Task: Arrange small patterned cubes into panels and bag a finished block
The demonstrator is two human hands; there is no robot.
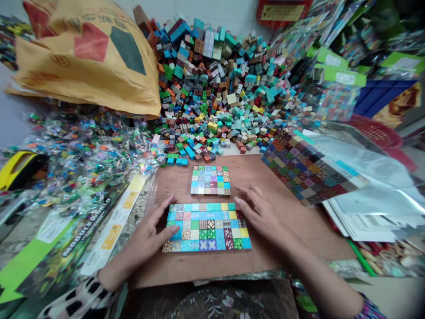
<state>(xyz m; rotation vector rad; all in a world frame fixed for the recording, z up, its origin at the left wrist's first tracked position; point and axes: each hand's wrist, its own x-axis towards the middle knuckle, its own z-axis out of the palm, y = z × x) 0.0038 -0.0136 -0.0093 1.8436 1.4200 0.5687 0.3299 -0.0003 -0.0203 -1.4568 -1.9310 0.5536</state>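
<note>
A wide slab of small patterned cubes [207,228] lies flat on the brown board in front of me. At its left side is my left hand [156,228], fingers stretched along the edge and thumb resting over the cubes on top. Near the upper right corner is my right hand [259,210], its fingers extended and apart, the thumb at the corner cubes. Whether the right fingers press on the edge I cannot tell. Just beyond the wide slab sits a smaller slab of patterned cubes [210,180], apart from both hands.
A big heap of loose cubes [212,88] rises behind the brown board [245,261]. Small plastic-wrapped pieces [89,141] and a yellow sack [99,57] are at left. At right lie a large slab of cubes [308,166], clear plastic bags [375,173] and a red basket [375,133].
</note>
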